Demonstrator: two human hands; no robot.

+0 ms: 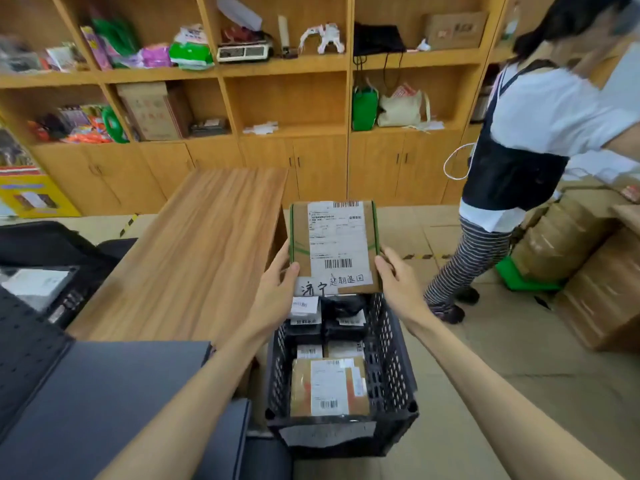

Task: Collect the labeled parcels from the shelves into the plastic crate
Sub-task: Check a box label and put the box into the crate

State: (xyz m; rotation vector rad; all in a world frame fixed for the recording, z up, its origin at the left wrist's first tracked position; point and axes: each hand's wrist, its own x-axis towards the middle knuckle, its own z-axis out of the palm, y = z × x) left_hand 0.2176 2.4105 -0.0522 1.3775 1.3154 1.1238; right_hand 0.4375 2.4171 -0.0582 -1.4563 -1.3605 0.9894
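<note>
- Grips the labeled parcel (334, 247) at both sides: left hand (277, 289) on the left edge, right hand (398, 282) on the right edge, fingers (291, 270) curled round the cardboard with thumbs on the label face.
- Holds it label-up, tilted toward the camera, above the far end of the plastic crate (388, 358) and not yet inside.
- Finds the crate on the floor, just right of the bench (194, 254), already loaded: a cardboard parcel (329, 386) at the near end, black bagged parcels (343, 327) farther in.
- Judged step: lowering into the crate.
- Cannot tell whether labeled parcels remain on the shelves (287, 129) at the far wall.
- Risk, snagging: likely if lowered straight down, since the near edge of the held box appears to sit over the crate's far rim. Draw nearer before descending.
- Risk, crushed or shifted bags: caused by setting a rigid box on soft packs where little bare crate floor remains.
- Risk, drop: caused by releasing one hand early from an edge-only hold.
- Risk, bump: caused by the second person (519, 168) standing near, to the right of the crate.
</note>
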